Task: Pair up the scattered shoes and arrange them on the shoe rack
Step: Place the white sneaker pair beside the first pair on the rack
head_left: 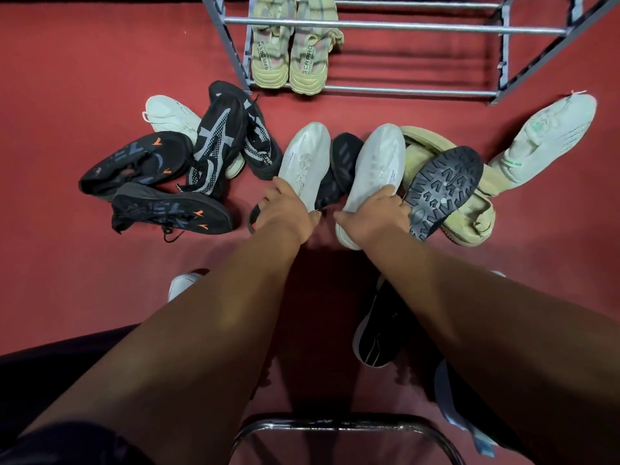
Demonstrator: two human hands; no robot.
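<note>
Hands at frame centre: left hand (pixel 285 209) clamped on one white shoe (pixel 307 159), right hand (pixel 372 213) on its mate (pixel 377 166). Lift together, clearing black shoe (pixel 342 162) between; set beside tan pair (pixel 290 52) on rack (pixel 402 28).

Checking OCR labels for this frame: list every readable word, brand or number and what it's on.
"APADRE" (approximate, partly blurred): tongue strip of the left beige sneaker on the shoe rack.
"ECAPRO" (approximate): tongue strip of the right beige sneaker.
Large grey letters on the two black orange-accented sneakers: not legible.
Small print on the white shoe in the right hand: too small.
</note>
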